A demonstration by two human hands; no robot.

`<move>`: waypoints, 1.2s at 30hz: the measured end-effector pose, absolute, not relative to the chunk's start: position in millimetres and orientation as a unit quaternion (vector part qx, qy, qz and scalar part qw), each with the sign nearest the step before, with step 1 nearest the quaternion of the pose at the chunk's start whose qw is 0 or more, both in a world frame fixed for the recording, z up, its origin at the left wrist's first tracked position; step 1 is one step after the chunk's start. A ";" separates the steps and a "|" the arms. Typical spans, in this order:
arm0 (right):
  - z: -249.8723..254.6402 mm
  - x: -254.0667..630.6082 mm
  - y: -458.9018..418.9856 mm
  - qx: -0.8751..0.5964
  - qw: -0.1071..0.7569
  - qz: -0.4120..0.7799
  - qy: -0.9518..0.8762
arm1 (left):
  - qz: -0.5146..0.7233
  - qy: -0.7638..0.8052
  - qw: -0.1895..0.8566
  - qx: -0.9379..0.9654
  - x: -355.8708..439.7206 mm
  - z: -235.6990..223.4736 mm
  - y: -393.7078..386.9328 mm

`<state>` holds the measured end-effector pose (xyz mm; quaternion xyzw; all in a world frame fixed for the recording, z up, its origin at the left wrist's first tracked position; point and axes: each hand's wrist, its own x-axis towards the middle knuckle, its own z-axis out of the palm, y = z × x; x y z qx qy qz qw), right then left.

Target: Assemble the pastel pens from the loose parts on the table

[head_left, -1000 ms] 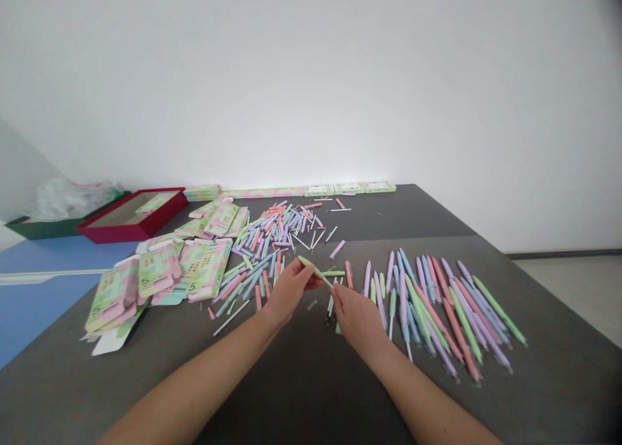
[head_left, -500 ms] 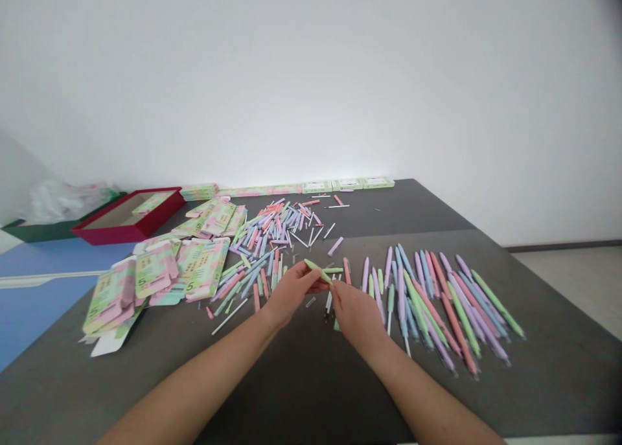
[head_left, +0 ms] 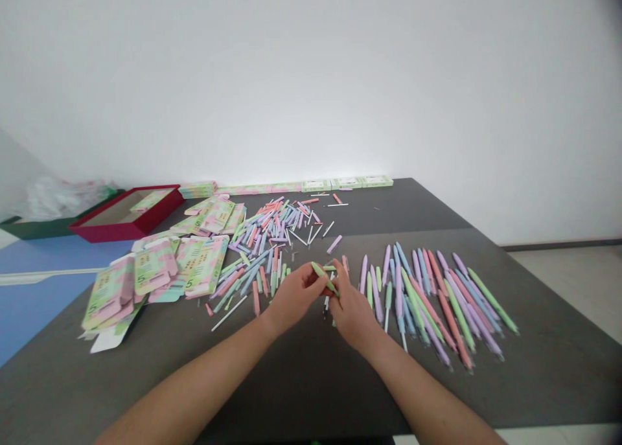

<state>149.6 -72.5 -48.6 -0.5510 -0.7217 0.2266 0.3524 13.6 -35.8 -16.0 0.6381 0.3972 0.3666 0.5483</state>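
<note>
My left hand pinches a light green pen barrel just above the dark table. My right hand meets it at the barrel's near end, fingers closed on the same piece. What the right fingers hold besides it is hidden. Behind my left hand lies a heap of loose pen parts in pink, blue, purple and green. Assembled pens lie in a row to the right of my right hand.
Flat printed cartons are piled at the left. A red tray and a green tray sit at the far left on a blue surface. Small boxes line the back edge by the white wall.
My hands have come closer together. The green barrel moved right and nearer, and my right fingers have closed on its end.
</note>
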 end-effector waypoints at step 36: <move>-41.5 154.7 -57.5 -0.587 0.358 0.326 -0.649 | 0.292 0.389 0.379 0.787 16.3 -1.5 -22.3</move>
